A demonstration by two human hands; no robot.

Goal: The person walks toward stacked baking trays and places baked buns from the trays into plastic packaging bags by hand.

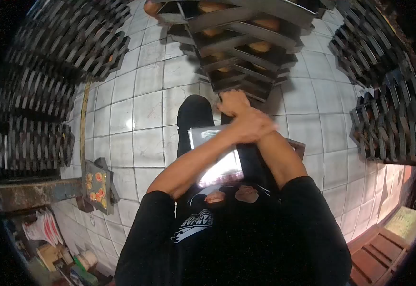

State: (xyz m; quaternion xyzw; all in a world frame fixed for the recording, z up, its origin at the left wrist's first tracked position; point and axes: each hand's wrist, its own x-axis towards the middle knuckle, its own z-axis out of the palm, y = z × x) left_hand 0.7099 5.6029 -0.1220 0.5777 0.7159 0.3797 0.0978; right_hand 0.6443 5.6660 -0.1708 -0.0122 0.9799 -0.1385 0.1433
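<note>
My left hand [256, 126] is wrapped over my right wrist, its fingertips slightly blurred. Beyond it, my right hand [235, 102] hangs forward over my knee with its fingers loosely bent and apart, and I see nothing in it. The fingers are close to the lower corner of a tall stack of dark metal trays [246, 57], laid crosswise, with round brown baked pieces inside. Across my lap, under the left forearm, lies a shiny, plastic-like flat package [222, 169] with strong glare; the forearm hides part of it.
More dark tray stacks stand at the left [36, 95] and right [384, 114] on a white tiled floor [146, 109]. A floral-patterned box [97, 187] is at lower left by a worn beam [41, 194]. A brown wooden crate-like piece [377, 257] lies lower right.
</note>
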